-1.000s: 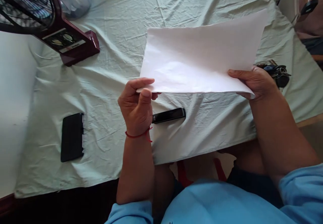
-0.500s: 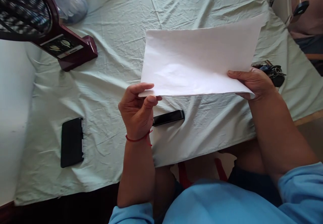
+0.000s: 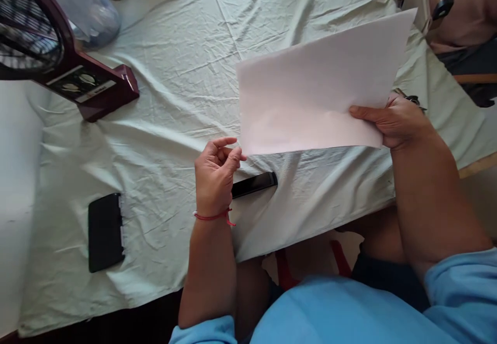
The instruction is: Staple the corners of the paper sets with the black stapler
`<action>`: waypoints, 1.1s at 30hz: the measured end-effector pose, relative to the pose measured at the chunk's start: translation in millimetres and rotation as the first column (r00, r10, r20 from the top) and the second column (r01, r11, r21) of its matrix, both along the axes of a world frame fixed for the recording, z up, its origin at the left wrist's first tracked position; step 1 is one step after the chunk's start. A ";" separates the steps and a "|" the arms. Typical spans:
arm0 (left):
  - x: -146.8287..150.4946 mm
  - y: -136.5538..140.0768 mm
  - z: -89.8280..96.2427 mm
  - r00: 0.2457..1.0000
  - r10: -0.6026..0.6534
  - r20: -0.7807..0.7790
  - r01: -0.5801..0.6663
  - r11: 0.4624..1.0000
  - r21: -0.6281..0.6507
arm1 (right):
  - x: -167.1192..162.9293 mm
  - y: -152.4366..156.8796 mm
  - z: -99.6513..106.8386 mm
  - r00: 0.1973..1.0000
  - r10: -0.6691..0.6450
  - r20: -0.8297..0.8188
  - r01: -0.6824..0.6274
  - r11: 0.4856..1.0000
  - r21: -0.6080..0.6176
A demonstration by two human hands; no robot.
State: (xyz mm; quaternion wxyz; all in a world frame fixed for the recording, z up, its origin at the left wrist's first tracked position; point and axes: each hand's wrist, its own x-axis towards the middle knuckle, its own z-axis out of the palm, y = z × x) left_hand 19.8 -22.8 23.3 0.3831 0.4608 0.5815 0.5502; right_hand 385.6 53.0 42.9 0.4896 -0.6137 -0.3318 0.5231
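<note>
A person in a blue shirt, at the bottom of the frame, handles white paper raised over a pale green cloth. Left of center, the left hand, a red cord at its wrist, brings bent fingertips to the paper's lower left corner; whether they grip it cannot be told. A slim black object lies partly behind that hand, a flat black case at lower left. At right, the right hand clamps the paper, thumb on top, near mostly hidden keys. A maroon racket occupies the upper left.
</note>
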 end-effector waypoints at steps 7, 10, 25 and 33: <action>4.8 -6.4 3.6 0.968 -0.128 -0.215 0.103 0.987 -0.124 | 10.4 -6.8 7.0 0.987 0.087 0.137 -0.071 0.990 -0.121; 6.3 -6.8 3.7 0.958 -0.103 -0.267 0.078 0.992 -0.104 | 11.2 -10.5 11.8 0.984 0.111 0.142 -0.088 0.983 -0.162; 7.4 -3.6 -1.7 0.956 -0.069 -0.284 0.061 0.997 -0.038 | 32.2 -22.4 28.9 0.978 0.088 0.192 -0.047 0.978 -0.205; 7.6 -1.8 -5.5 0.954 -0.063 -0.293 0.050 0.997 -0.051 | 49.5 -25.2 22.7 0.969 0.086 0.231 -0.047 0.984 -0.170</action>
